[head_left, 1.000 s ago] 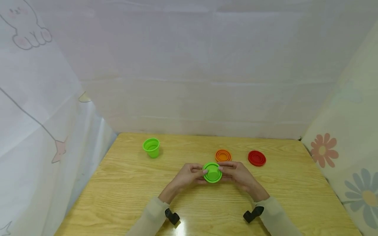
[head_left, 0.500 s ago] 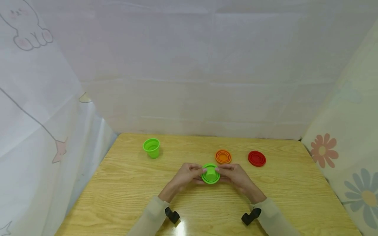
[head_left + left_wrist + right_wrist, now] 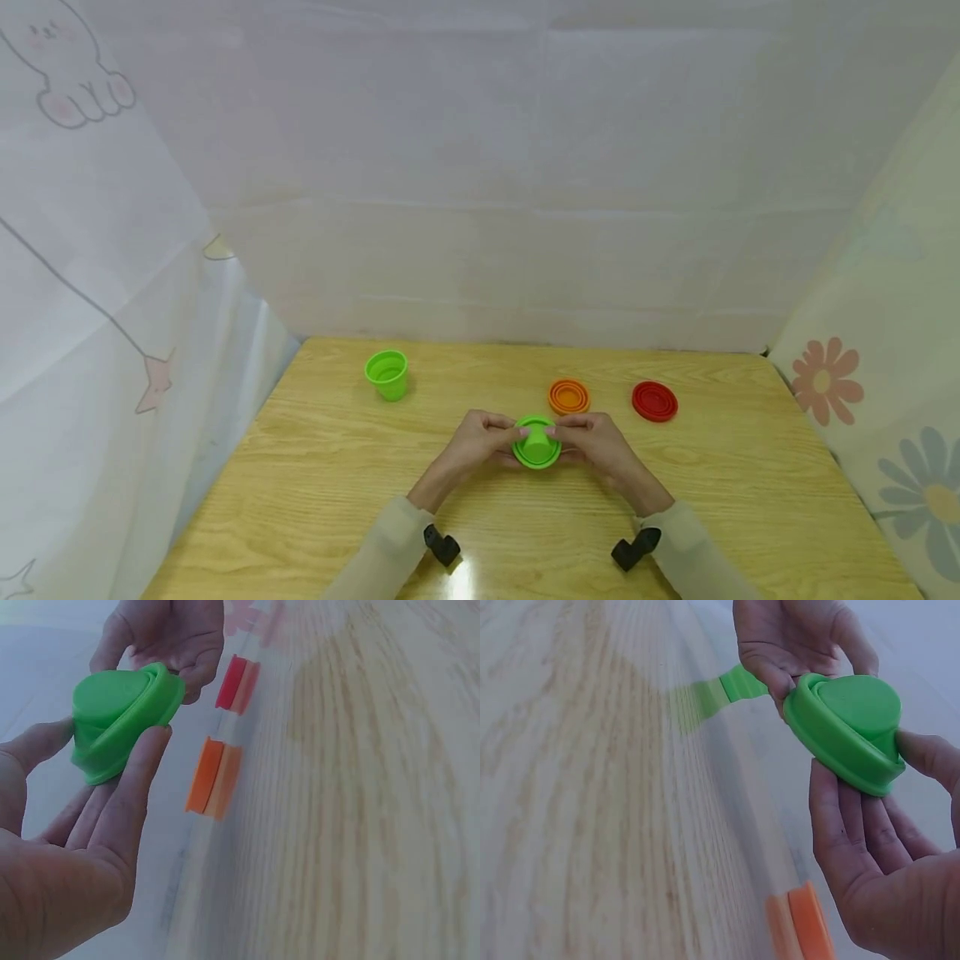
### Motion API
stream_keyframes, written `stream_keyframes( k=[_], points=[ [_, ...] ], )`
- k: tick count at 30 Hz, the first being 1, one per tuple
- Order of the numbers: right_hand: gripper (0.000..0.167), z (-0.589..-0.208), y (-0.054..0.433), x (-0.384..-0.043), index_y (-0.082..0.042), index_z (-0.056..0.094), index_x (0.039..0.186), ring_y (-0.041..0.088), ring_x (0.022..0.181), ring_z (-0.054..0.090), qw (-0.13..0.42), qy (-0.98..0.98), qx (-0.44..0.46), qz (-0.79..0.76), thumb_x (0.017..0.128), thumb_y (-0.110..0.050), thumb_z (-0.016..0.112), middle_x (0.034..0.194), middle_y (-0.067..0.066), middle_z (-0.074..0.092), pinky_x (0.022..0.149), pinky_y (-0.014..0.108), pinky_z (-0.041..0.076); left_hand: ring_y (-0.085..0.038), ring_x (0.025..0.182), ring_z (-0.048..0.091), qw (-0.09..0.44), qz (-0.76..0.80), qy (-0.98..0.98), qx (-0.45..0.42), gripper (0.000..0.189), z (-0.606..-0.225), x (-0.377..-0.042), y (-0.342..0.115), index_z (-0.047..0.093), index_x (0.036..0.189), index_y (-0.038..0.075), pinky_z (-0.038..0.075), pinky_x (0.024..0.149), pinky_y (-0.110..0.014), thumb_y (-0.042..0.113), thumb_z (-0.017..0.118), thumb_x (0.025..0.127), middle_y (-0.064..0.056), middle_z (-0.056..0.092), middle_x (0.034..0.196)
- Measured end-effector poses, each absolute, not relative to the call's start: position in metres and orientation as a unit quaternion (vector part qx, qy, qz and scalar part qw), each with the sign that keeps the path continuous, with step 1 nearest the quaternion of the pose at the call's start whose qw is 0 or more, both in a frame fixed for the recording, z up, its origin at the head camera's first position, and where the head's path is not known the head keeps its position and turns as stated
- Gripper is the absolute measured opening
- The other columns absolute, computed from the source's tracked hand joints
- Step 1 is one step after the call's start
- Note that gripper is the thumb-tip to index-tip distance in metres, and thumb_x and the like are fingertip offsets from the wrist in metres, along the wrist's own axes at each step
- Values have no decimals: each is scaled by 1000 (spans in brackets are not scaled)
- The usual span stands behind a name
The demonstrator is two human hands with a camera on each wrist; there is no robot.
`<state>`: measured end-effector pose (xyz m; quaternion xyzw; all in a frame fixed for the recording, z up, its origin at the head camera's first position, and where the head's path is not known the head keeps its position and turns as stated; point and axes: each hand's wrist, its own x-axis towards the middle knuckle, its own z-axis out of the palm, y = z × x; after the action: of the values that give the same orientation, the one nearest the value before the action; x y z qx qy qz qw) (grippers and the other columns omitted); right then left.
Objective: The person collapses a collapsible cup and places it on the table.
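Note:
Both hands hold a green collapsible cup (image 3: 537, 452) above the middle of the table, its base facing up toward the head camera. My left hand (image 3: 477, 442) grips its left side, thumb against the raised base and fingers beneath the rim. From the other side my right hand (image 3: 602, 446) holds it the same way. In the left wrist view the cup (image 3: 112, 712) is mostly flat, with its base (image 3: 864, 705) pushed out unevenly and its wall dented by the thumbs. Parts of the fingers are hidden behind the rim in the head view.
An expanded green cup (image 3: 388, 377) stands upright at the back left of the wooden table (image 3: 315, 483). Just beyond the hands lies a flattened orange cup (image 3: 568, 397). A flattened red cup (image 3: 655, 402) lies farther right. Cloth sheets hang behind and at the sides.
The held cup has shifted slightly left. The thumbs have moved closer together over its base, which looks more pinched and tilted. The other cups stay in place.

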<state>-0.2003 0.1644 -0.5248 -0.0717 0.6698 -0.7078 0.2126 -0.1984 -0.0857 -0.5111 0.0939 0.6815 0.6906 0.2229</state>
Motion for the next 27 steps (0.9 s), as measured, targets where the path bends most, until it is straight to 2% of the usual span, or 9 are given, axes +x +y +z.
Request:
stream_keyframes(
  k=[5, 9, 16, 20, 24, 27],
  points=[
    [35, -522, 162, -201, 11, 69, 120, 14, 83, 76, 194, 688, -73, -696, 101, -18, 71, 97, 1, 78, 79, 37, 70, -21, 81, 80, 192, 682, 697, 113, 27, -509, -198, -82, 77, 115, -7, 64, 84, -60, 16, 74, 100, -22, 80, 101],
    [31, -520, 162, -201, 11, 71, 117, 16, 80, 77, 180, 703, -75, -684, 102, -16, 70, 94, 4, 80, 78, 40, 70, -21, 81, 80, 179, 667, 713, 121, 26, -509, -198, -80, 78, 114, -5, 66, 81, -57, 15, 74, 99, -22, 80, 102],
    [31, -519, 162, -198, 8, 75, 117, 17, 78, 78, 152, 749, -80, -640, 99, -18, 73, 100, 14, 81, 75, 40, 70, -21, 86, 80, 158, 629, 749, 138, 22, -509, -196, -81, 80, 116, 1, 68, 78, -49, 15, 73, 100, -20, 80, 108],
    [33, -518, 163, -197, 8, 75, 118, 17, 78, 78, 140, 763, -93, -624, 99, -18, 73, 103, 18, 81, 75, 40, 70, -23, 87, 80, 152, 623, 755, 138, 22, -510, -195, -81, 79, 117, 0, 69, 75, -43, 12, 72, 99, -20, 80, 109],
    [33, -518, 164, -198, 7, 75, 119, 15, 79, 78, 155, 755, -87, -631, 100, -19, 71, 101, 14, 82, 76, 40, 70, -22, 89, 80, 154, 620, 756, 140, 25, -511, -196, -82, 77, 120, -1, 69, 76, -41, 12, 70, 100, -21, 79, 111],
    [35, -518, 166, -198, 7, 74, 121, 14, 80, 77, 182, 729, -71, -657, 101, -21, 71, 97, 7, 82, 76, 36, 70, -24, 89, 81, 164, 624, 750, 145, 26, -510, -196, -84, 77, 121, -1, 69, 79, -45, 14, 68, 103, -21, 79, 113]
  ],
)
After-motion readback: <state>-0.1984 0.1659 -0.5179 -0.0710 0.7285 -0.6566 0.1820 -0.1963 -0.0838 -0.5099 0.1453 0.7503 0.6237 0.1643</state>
